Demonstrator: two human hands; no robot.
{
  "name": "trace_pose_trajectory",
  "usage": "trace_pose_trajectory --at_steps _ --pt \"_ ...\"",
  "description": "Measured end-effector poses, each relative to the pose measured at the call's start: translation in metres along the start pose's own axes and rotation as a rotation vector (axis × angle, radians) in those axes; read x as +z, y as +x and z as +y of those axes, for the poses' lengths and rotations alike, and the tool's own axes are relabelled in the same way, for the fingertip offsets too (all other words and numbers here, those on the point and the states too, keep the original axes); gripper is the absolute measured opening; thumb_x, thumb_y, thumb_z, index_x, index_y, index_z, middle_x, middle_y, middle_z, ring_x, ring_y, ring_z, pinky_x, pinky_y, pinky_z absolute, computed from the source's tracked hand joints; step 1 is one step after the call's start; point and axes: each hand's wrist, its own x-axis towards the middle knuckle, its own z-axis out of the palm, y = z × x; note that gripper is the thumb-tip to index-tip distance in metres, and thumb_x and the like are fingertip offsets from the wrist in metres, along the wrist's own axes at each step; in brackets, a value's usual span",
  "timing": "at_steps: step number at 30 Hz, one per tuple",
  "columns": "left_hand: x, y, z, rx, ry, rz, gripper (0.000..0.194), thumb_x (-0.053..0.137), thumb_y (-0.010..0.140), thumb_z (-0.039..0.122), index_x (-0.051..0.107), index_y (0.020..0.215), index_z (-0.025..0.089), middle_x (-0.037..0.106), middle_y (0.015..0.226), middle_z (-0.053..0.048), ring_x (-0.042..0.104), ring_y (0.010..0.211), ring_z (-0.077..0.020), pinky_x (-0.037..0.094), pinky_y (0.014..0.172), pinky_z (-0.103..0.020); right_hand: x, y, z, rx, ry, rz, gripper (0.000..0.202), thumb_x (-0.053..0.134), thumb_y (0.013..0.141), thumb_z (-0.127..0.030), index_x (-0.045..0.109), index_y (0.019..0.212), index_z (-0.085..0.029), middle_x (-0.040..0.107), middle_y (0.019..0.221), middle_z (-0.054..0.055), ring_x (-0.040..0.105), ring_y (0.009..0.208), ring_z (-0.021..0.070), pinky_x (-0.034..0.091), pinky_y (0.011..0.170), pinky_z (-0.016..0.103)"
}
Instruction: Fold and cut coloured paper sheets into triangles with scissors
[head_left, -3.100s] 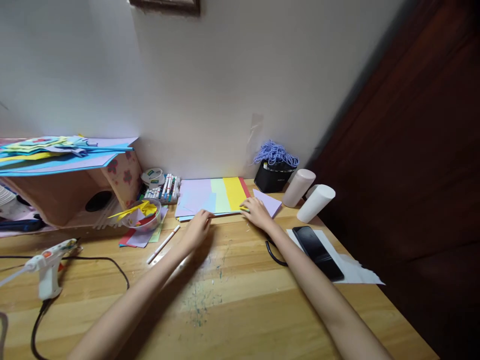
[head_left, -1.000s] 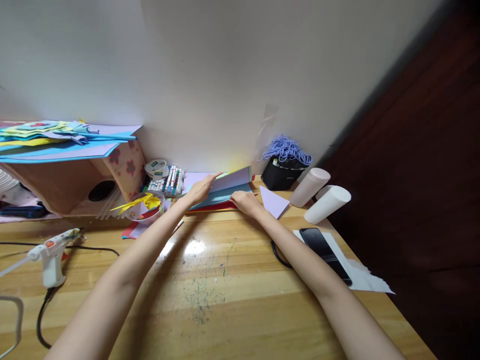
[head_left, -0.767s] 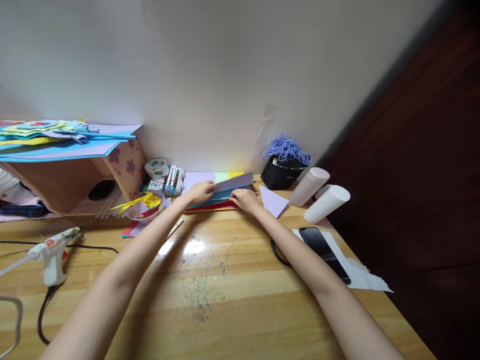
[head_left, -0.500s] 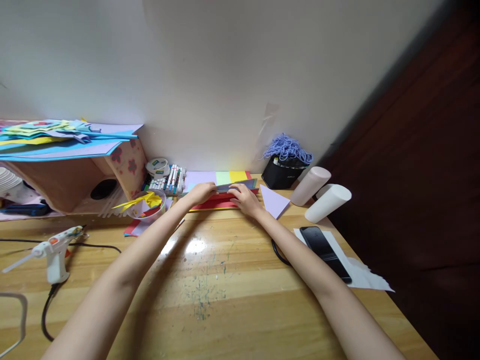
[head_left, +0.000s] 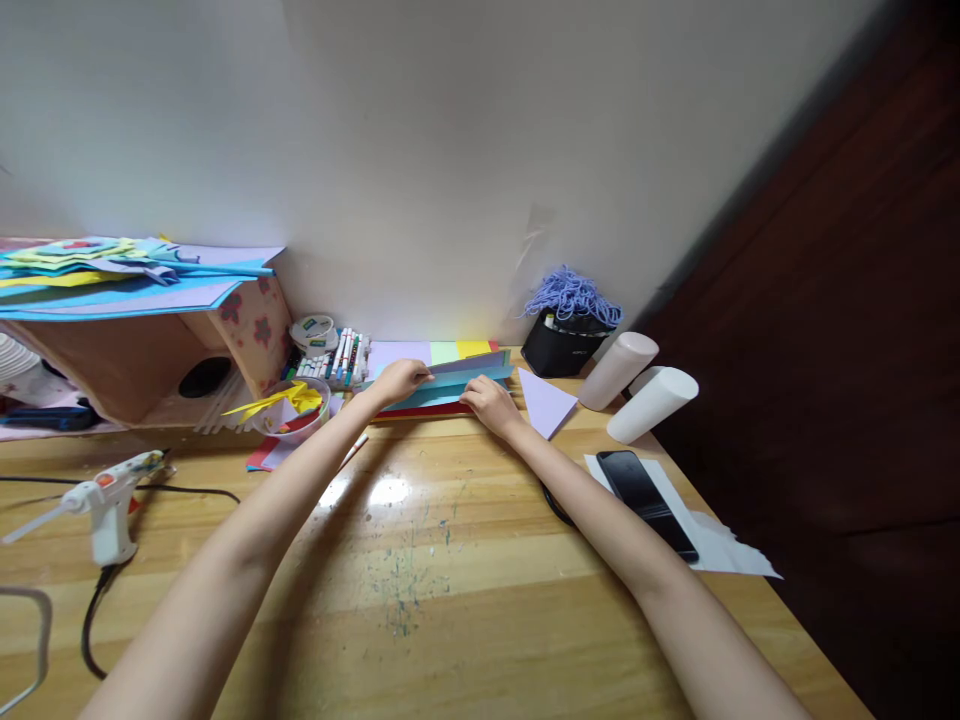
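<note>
A stack of coloured paper lies against the wall at the back of the table, with light blue sheets (head_left: 450, 382) over red ones (head_left: 442, 409). My left hand (head_left: 403, 380) pinches the raised upper sheets at their left part. Fingers bent together, my right hand (head_left: 489, 400) grips the edge of a light blue sheet on the right. A lilac paper triangle (head_left: 546, 402) lies just right of that hand.
Left are a glue gun (head_left: 114, 510), a flowered box (head_left: 259, 335), a tub with yellow paper (head_left: 300, 410) and markers (head_left: 346, 355). Right are a black holder with blue yarn (head_left: 562, 345), two white rolls (head_left: 652, 403) and a phone (head_left: 646, 500) on white paper.
Light blue sheets now show where red paper lay in view between my hands. My right fingers have closed on a sheet and moved slightly down. My left hand has barely moved.
</note>
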Motion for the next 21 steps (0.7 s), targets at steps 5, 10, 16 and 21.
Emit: trace_pose_trajectory --at_steps 5,10,16,21 --pt "0.000 -0.006 0.003 0.079 -0.032 -0.047 0.035 0.046 0.079 0.046 0.066 0.086 0.018 0.063 0.088 -0.006 0.056 0.080 -0.0158 0.039 0.070 -0.022 0.001 0.007 -0.003 0.078 0.039 0.032 0.017 0.053 0.080 -0.016 0.066 0.070 -0.018 0.058 0.072 0.006 0.047 0.075 0.0185 0.038 0.067 0.030" --pt "0.002 -0.011 0.005 0.110 -0.036 -0.056 0.041 0.052 0.072 0.052 0.066 0.089 0.017 0.061 0.092 -0.006 0.056 0.081 -0.0168 0.040 0.070 -0.023 -0.001 0.009 -0.001 0.133 0.083 0.056 0.011 0.058 0.077 -0.017 0.066 0.070 -0.018 0.058 0.072 0.005 0.049 0.077 0.0187 0.040 0.068 0.030" --pt "0.000 -0.010 0.005 0.140 -0.022 -0.066 0.033 0.044 0.081 0.041 0.066 0.088 0.017 0.061 0.091 -0.007 0.056 0.080 -0.0152 0.040 0.070 -0.022 0.000 0.010 -0.002 0.163 0.108 0.064 0.010 0.060 0.076 -0.018 0.065 0.067 -0.018 0.058 0.072 0.005 0.049 0.076 0.0185 0.040 0.068 0.030" --pt "0.000 -0.011 0.007 0.149 0.007 -0.072 0.032 0.046 0.079 0.041 0.066 0.084 0.016 0.061 0.087 -0.007 0.056 0.076 -0.0152 0.039 0.067 -0.022 0.001 0.009 -0.003 0.187 0.112 0.068 0.011 0.062 0.074 -0.018 0.063 0.064 -0.018 0.058 0.070 0.004 0.049 0.076 0.0182 0.040 0.068 0.029"
